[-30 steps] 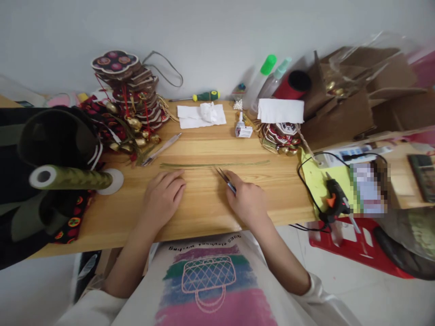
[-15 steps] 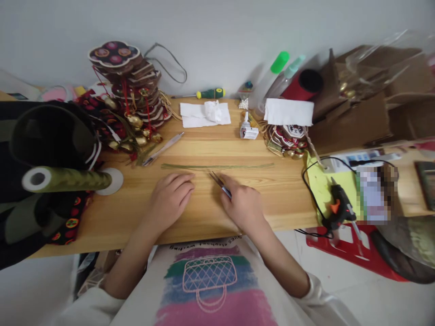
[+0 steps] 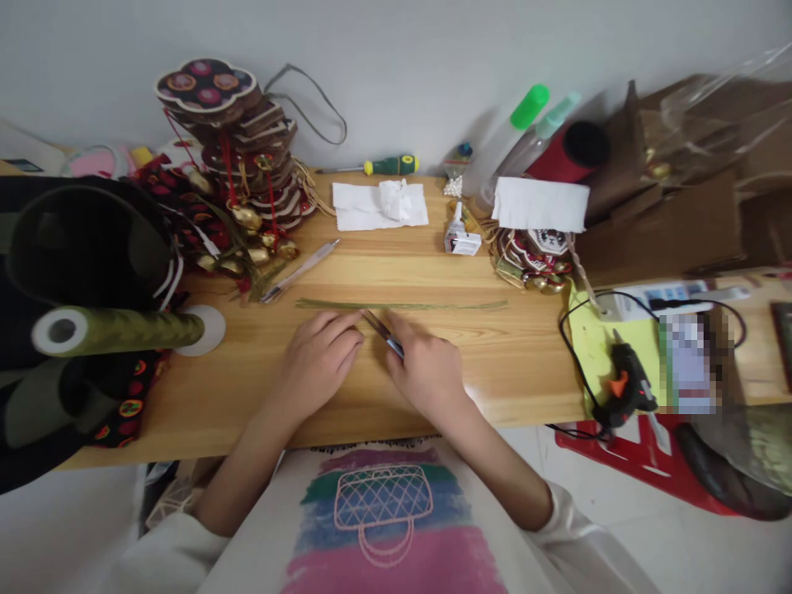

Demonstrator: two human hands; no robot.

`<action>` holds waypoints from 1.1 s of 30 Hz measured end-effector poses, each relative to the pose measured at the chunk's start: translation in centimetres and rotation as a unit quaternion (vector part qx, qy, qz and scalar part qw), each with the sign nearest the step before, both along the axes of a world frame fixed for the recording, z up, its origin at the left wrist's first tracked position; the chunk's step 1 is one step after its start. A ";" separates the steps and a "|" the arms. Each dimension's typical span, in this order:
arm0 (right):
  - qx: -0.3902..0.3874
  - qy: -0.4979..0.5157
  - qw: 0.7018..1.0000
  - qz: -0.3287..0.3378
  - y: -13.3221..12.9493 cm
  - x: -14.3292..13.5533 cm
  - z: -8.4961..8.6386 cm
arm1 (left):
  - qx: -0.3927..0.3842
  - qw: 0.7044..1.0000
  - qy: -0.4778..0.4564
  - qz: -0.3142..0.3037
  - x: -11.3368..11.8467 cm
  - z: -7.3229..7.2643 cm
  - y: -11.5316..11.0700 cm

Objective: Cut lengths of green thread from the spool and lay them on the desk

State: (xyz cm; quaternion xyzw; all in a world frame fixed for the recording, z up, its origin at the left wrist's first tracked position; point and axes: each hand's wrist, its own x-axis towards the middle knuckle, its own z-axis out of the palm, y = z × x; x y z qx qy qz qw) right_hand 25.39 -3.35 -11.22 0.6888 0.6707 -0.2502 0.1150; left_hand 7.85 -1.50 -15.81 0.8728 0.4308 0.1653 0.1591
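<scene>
A thin bundle of green strands (image 3: 402, 305) lies crosswise on the wooden table in front of me. My left hand (image 3: 322, 355) rests palm down just below it, its fingers curled close together; whatever they pinch, if anything, is too small to make out. Metal tweezers (image 3: 384, 334) are in my right hand (image 3: 426, 367), gripped between thumb and fingers. Their tips point up and left, meeting the left fingertips close to the strands. Whether the tips hold a strand cannot be seen.
Stacked ornaments with bells (image 3: 247, 157), a pen (image 3: 303, 271) and a green fabric roll (image 3: 124, 330) stand or lie left. Behind are tissues (image 3: 355, 208), a screwdriver (image 3: 393, 165) and a glue bottle (image 3: 461, 235). A corded glue gun (image 3: 628, 384) lies right, beside cardboard boxes (image 3: 674, 231).
My right hand has moved left with the tweezers, bringing their tips to the left fingertips. The left hand has shifted slightly right and up. The whole view has also shifted a little.
</scene>
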 end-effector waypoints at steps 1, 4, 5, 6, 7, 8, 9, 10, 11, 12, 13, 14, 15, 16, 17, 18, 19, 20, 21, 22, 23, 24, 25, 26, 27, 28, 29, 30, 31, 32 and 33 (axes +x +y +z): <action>-0.002 -0.004 1.000 -0.001 0.1 -0.1 -0.1 | 0.000 1.000 0.000 0.000 0.0 0.0 0.0; 0.001 -0.003 1.000 0.000 0.2 -0.2 0.0 | 0.006 1.000 0.005 -0.002 0.0 0.1 -0.1; 0.002 -0.001 1.000 0.002 0.2 -0.3 0.0 | 0.012 1.000 0.008 -0.003 0.0 0.1 -0.1; 0.002 0.001 1.000 0.004 0.2 -0.3 0.1 | 0.019 1.000 0.012 -0.002 -0.1 0.1 -0.2; 0.000 0.002 1.000 0.006 0.2 -0.4 0.1 | 0.027 0.999 0.017 -0.001 -0.3 0.1 -0.3; -0.002 0.001 1.000 0.006 0.2 -0.4 0.1 | 0.034 0.999 0.022 0.002 -0.5 0.1 -0.3; -0.004 -0.002 1.000 0.006 0.2 -0.5 0.2 | 0.039 0.999 0.026 0.006 -0.8 0.1 -0.4; -0.006 -0.005 1.000 0.005 0.3 -0.6 0.2 | 0.045 0.998 0.029 0.012 -1.1 0.1 -0.4; -0.006 -0.009 1.000 0.004 0.3 -0.6 0.2 | 0.051 0.998 0.031 0.021 -1.5 0.1 -0.3; -0.006 -0.012 1.000 0.003 0.4 -0.7 0.2 | 0.056 0.997 0.034 0.028 -1.8 0.0 -0.3; -0.006 -0.014 1.000 0.003 0.4 -0.7 0.2 | 0.061 0.997 0.037 0.036 -2.2 0.0 -0.2; -0.006 -0.014 1.000 0.003 0.4 -0.8 0.2 | 0.066 0.996 0.040 0.044 -2.5 0.0 -0.1; -0.006 -0.013 1.000 0.004 0.5 -0.8 0.3 | 0.069 0.996 0.041 0.049 -2.7 0.0 -0.1; -0.008 -0.010 1.000 0.006 0.5 -0.9 0.4 | 0.070 0.995 0.042 0.052 -2.9 0.0 0.0; -0.011 -0.008 1.000 0.008 0.5 -1.0 0.4 | 0.070 0.995 0.040 0.055 -3.1 0.0 0.0; -0.014 -0.006 1.000 0.010 0.5 -1.1 0.5 | 0.068 0.995 0.039 0.057 -3.1 0.1 0.0; -0.016 -0.007 1.000 0.010 0.5 -1.2 0.5 | 0.065 0.995 0.037 0.059 -3.2 0.1 0.0; -0.018 -0.009 1.000 0.010 0.6 -1.3 0.6 | 0.061 0.996 0.036 0.061 -3.2 0.1 0.0; -0.018 -0.012 1.000 0.008 0.6 -1.4 0.5 | 0.057 0.996 0.035 0.066 -3.3 0.1 -0.1; -0.017 -0.015 1.000 0.007 0.7 -1.4 0.5 | 0.053 0.995 0.034 0.073 -3.3 0.2 -0.1; -0.015 -0.017 1.000 0.005 0.8 -1.5 0.5 | 0.050 0.995 0.032 0.079 -3.3 0.2 -0.2; -0.015 -0.019 1.000 0.005 0.8 -1.5 0.4 | 0.049 0.995 0.030 0.085 -3.4 0.2 -0.2; -0.015 -0.020 1.000 0.004 0.8 -1.5 0.4 | 0.051 0.994 0.028 0.092 -3.4 0.2 -0.2; -0.016 -0.021 1.000 0.004 0.8 -1.5 0.3 | 0.054 0.993 0.027 0.099 -3.5 0.2 -0.2; -0.017 -0.022 1.000 0.003 0.7 -1.4 0.3 | 0.058 0.992 0.027 0.106 -3.6 0.1 -0.2; -0.016 -0.021 1.000 0.001 0.6 -1.4 0.3 | 0.062 0.992 0.027 0.109 -3.7 0.1 -0.2; -0.014 -0.020 1.000 -0.001 0.4 -1.3 0.4 | 0.064 0.991 0.028 0.112 -3.7 0.0 -0.2; -0.012 -0.018 1.000 -0.005 0.2 -1.1 0.4 | 0.064 0.991 0.027 0.113 -3.8 0.0 -0.2; -0.011 -0.016 1.000 -0.010 0.0 -0.9 0.5 | 0.061 0.992 0.026 0.111 -3.8 -0.1 -0.2; -0.013 -0.016 1.000 -0.017 -0.3 -0.7 0.6 | 0.057 0.992 0.023 0.110 -3.9 -0.1 -0.2; -0.017 -0.019 0.999 -0.024 -0.6 -0.4 0.7 | 0.052 0.992 0.021 0.109 -3.9 -0.1 -0.3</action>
